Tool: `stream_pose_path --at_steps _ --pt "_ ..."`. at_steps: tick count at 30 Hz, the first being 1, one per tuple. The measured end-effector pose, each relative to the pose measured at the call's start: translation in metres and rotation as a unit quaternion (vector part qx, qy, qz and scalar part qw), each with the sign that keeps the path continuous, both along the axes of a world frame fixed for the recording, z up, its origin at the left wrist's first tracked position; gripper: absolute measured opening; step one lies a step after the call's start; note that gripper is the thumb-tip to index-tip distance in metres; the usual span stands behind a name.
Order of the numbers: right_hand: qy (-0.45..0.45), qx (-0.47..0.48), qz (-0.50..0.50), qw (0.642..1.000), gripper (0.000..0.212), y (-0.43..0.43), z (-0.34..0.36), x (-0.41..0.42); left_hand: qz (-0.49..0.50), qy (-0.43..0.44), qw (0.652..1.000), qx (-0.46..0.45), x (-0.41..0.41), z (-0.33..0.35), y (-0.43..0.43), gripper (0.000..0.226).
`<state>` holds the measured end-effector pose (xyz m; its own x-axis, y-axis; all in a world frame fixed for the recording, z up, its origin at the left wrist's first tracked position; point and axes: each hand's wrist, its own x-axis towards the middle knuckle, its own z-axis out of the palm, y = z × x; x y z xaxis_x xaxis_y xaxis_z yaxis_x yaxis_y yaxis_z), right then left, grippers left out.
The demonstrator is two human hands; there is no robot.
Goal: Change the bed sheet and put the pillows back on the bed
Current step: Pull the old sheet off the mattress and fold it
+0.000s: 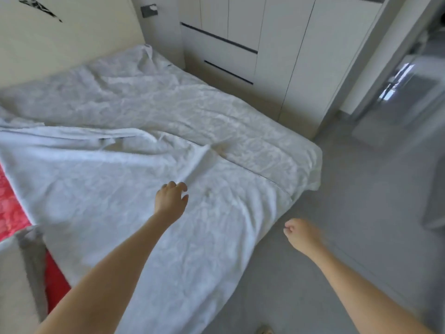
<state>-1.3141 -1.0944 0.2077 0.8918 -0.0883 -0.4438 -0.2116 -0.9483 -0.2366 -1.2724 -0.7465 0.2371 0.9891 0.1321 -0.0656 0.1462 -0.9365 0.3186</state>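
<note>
The fingers [179, 185] of the left hand [169, 201] are curling half closed, thumb standing a little apart, with the tips lying right at the near end of a raised fold [197, 165] in the sheet [108, 201]. From here I cannot tell whether they are pinching the cloth or only touching it. The sheet is white, thin and soft, creasing all over in fine wrinkles. It is covering the near half of the bed [240, 121] and hanging over the edge toward the floor [349, 189]. Beyond it the top of the bed is showing a paler, puckered, quilted-looking surface, rumpled up toward the cream headboard [60, 44]. At the left edge a strip of red patterned cloth [12, 201] is peeking out from under the sheet. The right hand [302, 235] is hanging over the smooth grey floor just beside the bed, a little blurred, its fingers [290, 229] tucking into a loose fist and holding nothing. Past the far side of the bed a flat white wardrobe [277, 44] with dark slot handles is standing against the wall.
</note>
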Motion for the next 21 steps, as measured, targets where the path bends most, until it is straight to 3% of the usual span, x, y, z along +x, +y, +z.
stream_pose_path --at_steps 4,8,21 --pt "0.019 -0.002 -0.04 0.999 0.013 -0.07 -0.022 0.033 0.001 0.03 0.999 -0.024 0.038 -0.021 -0.073 0.024" --pt "0.036 -0.003 -0.061 0.997 0.029 -0.108 -0.051 0.074 -0.025 0.059 0.998 -0.008 0.078 -0.047 -0.115 0.022" --pt "0.077 0.114 -0.059 0.989 0.034 -0.133 -0.17 0.26 -0.148 0.185 0.965 0.11 0.302 -0.201 -0.202 0.031"
